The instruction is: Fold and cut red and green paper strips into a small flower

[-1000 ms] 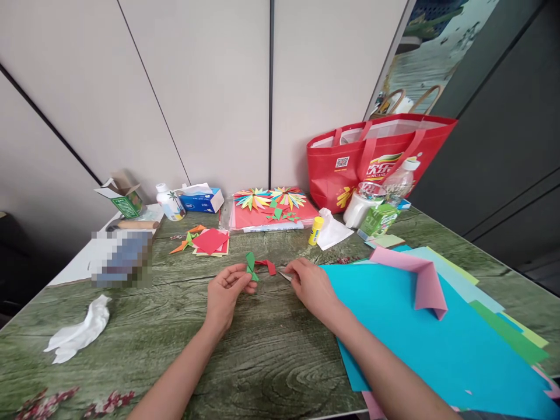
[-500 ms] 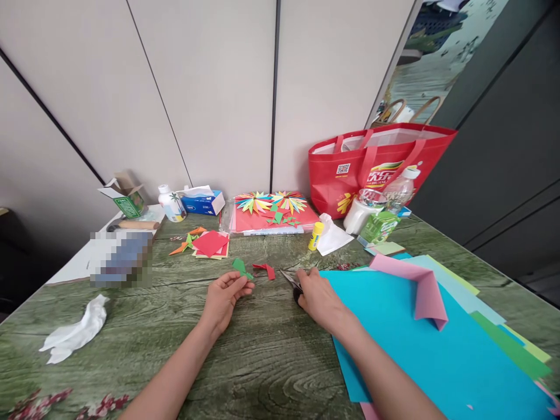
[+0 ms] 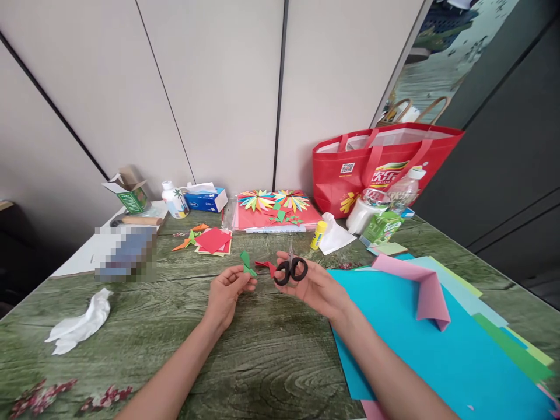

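Between the thumb and fingers of my left hand is a folded piece of green paper, held just above the table. My right hand is turned palm up, with black-handled scissors lying across its fingers. The blades point away from me and the handle loops face me. A small folded piece of red paper lies between the two hands, partly behind the right fingertips. Left of them is a stack of paper squares, red on top, beside orange and green folded pieces.
Large blue sheets with a folded pink strip cover the right side. A yellow glue stick, a white tissue and a red bag stand behind. Crumpled tissue lies at left; paper stars rest at the back.
My right hand has lifted the scissors off the table and rolled palm up, bringing the handles toward me. The green paper in my left hand has tilted more upright.
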`<state>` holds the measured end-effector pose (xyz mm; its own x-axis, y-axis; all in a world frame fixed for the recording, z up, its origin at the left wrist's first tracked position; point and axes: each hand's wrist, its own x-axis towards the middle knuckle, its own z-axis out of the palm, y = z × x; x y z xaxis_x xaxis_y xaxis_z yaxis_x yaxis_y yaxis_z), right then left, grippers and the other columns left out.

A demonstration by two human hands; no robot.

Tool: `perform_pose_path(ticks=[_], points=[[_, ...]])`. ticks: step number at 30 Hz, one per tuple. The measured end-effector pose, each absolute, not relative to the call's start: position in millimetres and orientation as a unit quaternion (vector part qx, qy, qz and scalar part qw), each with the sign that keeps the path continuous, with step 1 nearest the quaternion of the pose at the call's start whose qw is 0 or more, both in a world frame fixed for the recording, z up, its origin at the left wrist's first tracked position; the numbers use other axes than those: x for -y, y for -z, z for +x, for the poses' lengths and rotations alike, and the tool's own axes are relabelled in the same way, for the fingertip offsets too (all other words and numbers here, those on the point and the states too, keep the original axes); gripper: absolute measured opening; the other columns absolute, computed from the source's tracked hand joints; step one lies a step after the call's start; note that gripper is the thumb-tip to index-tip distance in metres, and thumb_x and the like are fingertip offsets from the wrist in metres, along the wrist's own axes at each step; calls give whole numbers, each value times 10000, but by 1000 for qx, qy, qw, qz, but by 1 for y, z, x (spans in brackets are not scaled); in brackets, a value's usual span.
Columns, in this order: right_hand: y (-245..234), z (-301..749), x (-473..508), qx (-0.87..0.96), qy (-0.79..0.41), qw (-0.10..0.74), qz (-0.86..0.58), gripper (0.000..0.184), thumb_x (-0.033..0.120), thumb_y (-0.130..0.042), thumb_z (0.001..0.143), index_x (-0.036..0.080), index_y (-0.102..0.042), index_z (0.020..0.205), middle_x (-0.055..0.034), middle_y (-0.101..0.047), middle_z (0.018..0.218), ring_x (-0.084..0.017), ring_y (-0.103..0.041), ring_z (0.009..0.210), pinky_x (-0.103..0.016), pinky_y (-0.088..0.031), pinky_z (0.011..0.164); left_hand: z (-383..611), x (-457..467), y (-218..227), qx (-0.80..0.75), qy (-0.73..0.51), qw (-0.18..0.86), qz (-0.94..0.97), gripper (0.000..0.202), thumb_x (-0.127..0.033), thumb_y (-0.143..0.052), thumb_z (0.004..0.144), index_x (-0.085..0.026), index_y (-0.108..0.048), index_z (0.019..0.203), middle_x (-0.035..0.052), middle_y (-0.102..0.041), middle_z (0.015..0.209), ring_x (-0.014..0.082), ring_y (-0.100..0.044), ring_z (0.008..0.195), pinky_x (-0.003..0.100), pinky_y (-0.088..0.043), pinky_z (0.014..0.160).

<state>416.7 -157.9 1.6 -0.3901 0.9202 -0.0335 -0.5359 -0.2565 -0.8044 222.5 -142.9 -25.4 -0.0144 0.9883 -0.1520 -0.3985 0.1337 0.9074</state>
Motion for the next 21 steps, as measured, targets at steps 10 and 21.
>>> perform_pose_path(ticks=[10, 21], points=[[5, 410, 159, 457, -710, 447, -295, 576, 448, -701, 624, 213, -542, 1126, -75, -532, 1051, -161, -589, 781, -337, -469, 759, 222, 141, 24, -419, -570, 635, 310, 238, -196, -769, 524, -126, -592, 667, -8, -634, 594, 117, -613, 552, 198, -488, 504], [24, 396, 164, 576, -642, 344, -371, 458, 266, -719, 609, 188, -568, 1035, -12, -568, 879, -99, -526, 657, -228, -427, 622, 220, 143, 20, -387, -586, 632, 327, 273, -182, -743, 563, -144, -584, 782, -29, -611, 579, 110, -595, 541, 195, -471, 484]])
